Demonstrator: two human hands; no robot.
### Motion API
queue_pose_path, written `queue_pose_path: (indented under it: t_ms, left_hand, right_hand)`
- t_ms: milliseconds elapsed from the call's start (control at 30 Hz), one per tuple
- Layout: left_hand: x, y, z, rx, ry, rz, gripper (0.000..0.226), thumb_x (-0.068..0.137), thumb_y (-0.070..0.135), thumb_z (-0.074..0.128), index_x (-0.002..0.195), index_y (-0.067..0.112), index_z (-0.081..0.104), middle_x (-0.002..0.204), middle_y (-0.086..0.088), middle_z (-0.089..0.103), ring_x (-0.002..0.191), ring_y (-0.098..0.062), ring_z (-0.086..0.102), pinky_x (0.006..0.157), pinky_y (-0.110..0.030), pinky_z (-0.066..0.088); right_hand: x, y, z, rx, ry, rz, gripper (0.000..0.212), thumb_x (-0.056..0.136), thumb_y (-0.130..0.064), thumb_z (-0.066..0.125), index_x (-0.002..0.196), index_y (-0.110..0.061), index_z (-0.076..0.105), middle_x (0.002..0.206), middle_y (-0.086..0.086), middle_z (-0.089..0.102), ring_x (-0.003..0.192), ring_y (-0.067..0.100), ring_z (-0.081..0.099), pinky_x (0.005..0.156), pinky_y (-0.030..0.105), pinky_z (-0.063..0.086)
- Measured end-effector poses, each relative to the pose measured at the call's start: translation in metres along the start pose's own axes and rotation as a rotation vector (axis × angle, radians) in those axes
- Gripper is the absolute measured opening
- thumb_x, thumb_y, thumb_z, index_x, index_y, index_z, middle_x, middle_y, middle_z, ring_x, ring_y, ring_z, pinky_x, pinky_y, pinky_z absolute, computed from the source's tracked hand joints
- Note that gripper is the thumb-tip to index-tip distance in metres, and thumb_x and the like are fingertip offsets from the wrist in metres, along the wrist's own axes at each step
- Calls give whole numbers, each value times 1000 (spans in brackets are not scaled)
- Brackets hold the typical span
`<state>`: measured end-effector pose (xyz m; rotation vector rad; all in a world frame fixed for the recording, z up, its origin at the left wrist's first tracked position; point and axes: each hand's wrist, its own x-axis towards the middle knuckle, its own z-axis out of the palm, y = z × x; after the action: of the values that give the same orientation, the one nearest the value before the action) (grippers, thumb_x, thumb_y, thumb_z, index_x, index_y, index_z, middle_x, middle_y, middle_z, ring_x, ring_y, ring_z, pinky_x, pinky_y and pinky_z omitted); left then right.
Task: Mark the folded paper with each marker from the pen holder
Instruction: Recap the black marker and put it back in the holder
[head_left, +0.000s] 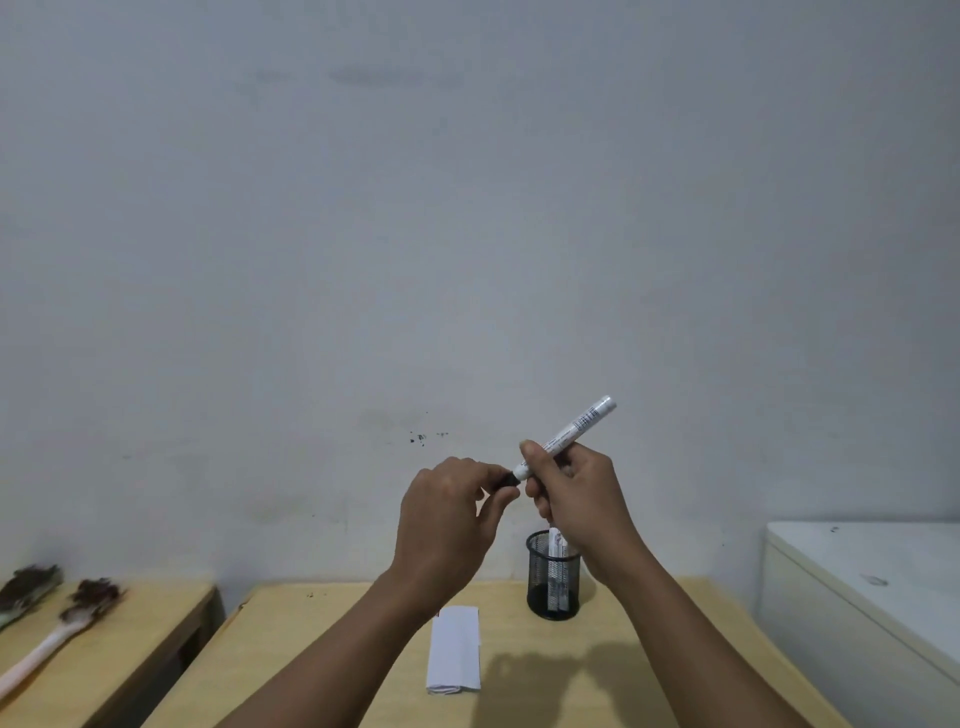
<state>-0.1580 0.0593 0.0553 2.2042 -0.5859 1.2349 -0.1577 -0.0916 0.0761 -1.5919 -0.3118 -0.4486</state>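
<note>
My right hand (576, 493) grips a white marker (576, 427) by its barrel, raised in front of the wall and tilted up to the right. My left hand (452, 512) pinches the marker's black cap (508, 480) at the lower end. Whether the cap sits fully on the marker is unclear. Below the hands, a black mesh pen holder (552, 574) stands on the wooden table (311, 649) with at least one more white marker inside. A folded white paper (453, 652) lies flat on the table, left of the holder, with a small red mark at its upper left edge.
A second wooden table (104, 654) on the left carries two brushes with pale handles (47, 644). A white cabinet (872, 587) stands to the right. A plain grey wall rises behind the tables.
</note>
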Motion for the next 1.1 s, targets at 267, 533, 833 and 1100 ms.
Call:
queue_pose_path:
  t_ms: [267,533,833,1100]
  left_hand:
    - [20,-8,29,101,-51,-42,12,88,36,68,97,31,74,82,11,69,76,-12,59,70,-37,49]
    - [28,-25,81,-26,-85,15,31,84,50,67,107,30,70,90,15,70,76,-4,61,76,-28,43]
    - [24,-76,170,221,-784,-176,87,77,68,63,148,32,30,155,3,36,138,-21,33,111,-50,29]
    - [12,-91,213,253,-946,-204,87,82,67,57,150,23,25,151,-5,42,137,-27,35,111,-53,26]
  right_hand:
    - [21,50,-28,-499,261,-215,30,91,-27,69,118,-29,56,89,-6,58,65,9,56,63,35,53]
    - [66,100,-52,-629,129,-318,14,91,-21,70,101,-29,65,99,-9,59,78,-1,59,64,12,49]
    - [112,165,-65,-530,60,-48,37,100,-20,56,135,-27,47,88,-6,67,80,4,64,62,13,47]
    - [119,218,-63,-723,1,72,61,99,-28,56,145,-48,21,82,-1,71,74,16,71,69,45,62]
